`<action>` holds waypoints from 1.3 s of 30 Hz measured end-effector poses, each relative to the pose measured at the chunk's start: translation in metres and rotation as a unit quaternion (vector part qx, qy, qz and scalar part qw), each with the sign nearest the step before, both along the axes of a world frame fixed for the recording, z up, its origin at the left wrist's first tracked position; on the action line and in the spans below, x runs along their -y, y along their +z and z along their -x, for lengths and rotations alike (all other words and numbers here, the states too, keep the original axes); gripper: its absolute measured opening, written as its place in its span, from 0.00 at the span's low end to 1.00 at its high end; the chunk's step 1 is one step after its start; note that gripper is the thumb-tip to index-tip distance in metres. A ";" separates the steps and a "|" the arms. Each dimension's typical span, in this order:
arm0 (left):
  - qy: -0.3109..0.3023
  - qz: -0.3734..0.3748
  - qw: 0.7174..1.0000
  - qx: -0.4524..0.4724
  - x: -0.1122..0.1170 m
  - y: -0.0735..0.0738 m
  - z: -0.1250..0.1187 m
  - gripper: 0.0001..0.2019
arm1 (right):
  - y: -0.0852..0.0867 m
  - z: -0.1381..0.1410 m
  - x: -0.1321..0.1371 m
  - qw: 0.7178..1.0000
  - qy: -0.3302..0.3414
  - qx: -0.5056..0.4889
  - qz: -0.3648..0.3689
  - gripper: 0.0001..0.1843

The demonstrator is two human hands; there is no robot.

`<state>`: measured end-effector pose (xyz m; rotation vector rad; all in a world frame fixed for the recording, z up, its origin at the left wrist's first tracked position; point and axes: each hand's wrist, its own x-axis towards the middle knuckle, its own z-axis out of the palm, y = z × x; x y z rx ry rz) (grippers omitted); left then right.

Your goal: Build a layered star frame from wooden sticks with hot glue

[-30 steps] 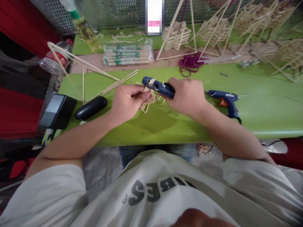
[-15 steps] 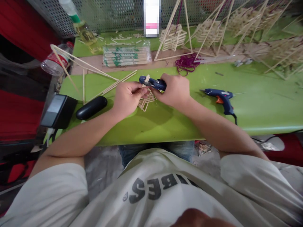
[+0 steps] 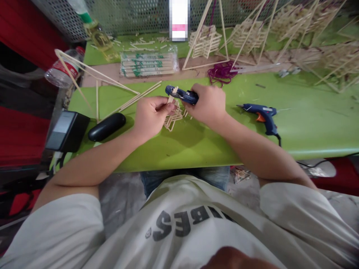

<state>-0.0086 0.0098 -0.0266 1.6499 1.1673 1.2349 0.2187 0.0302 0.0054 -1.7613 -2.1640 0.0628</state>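
Observation:
My left hand [image 3: 151,116] pinches a few short wooden sticks [image 3: 171,98] between thumb and fingers, their ends pointing up and away. In my right hand [image 3: 210,102] is a dark blue pliers-like cutter [image 3: 185,95], my fingers wrapped round its handles. The tool's head lies across the upper ends of the sticks; whether its jaws press on them I cannot tell. Just below and between both hands, a small lattice of glued sticks [image 3: 173,120] rests on the green table, partly covered by my left fingers. Loose short stick pieces [image 3: 185,113] lie beside it.
A blue glue gun [image 3: 260,112] lies to the right, its cord running off the front edge. Wrapped sticks [image 3: 148,64], purple string [image 3: 221,73] and stick structures [image 3: 206,41] stand along the back. On the left are a black case [image 3: 107,127], a box [image 3: 67,130] and bottles [image 3: 64,71].
The cutter has tilted slightly, and my right fingers have drawn back from the lattice, so more of it and the loose pieces show. My left hand keeps its pinch. The view has shifted slightly.

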 end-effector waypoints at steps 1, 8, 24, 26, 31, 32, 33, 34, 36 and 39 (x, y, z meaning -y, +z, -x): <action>0.001 0.003 1.000 0.001 0.000 0.001 0.000 0.10 | 0.000 0.000 0.000 1.000 0.003 0.001 0.002 0.15; -0.013 0.006 1.000 0.024 0.002 0.001 -0.003 0.17 | 0.005 0.002 -0.001 1.000 0.000 0.020 0.000 0.12; -0.027 0.021 0.999 0.042 0.002 0.002 -0.002 0.19 | -0.001 -0.002 -0.004 1.000 0.014 0.020 0.012 0.13; -0.034 0.029 0.998 0.046 0.003 0.004 -0.002 0.19 | -0.001 -0.005 -0.004 0.999 0.021 0.029 0.005 0.14; -0.063 0.047 0.995 0.053 0.018 0.017 -0.007 0.18 | 0.004 -0.018 0.001 0.999 0.035 0.040 -0.008 0.16; -0.066 0.046 0.996 0.048 0.023 0.020 -0.009 0.17 | 0.007 -0.022 0.004 0.998 0.038 0.044 -0.013 0.16; -0.068 0.043 0.996 0.040 0.029 0.021 -0.010 0.16 | 0.011 -0.025 0.008 0.998 0.045 0.049 -0.017 0.16; -0.072 0.039 0.996 0.030 0.035 0.021 -0.011 0.15 | 0.016 -0.029 0.012 0.997 0.052 0.054 -0.021 0.16; -0.081 0.033 0.996 0.015 0.045 0.017 -0.013 0.14 | 0.025 -0.034 0.019 0.995 0.073 0.071 -0.021 0.16; -0.093 0.035 0.995 0.009 0.053 0.004 -0.016 0.15 | 0.035 -0.037 0.023 0.989 0.106 0.107 -0.011 0.15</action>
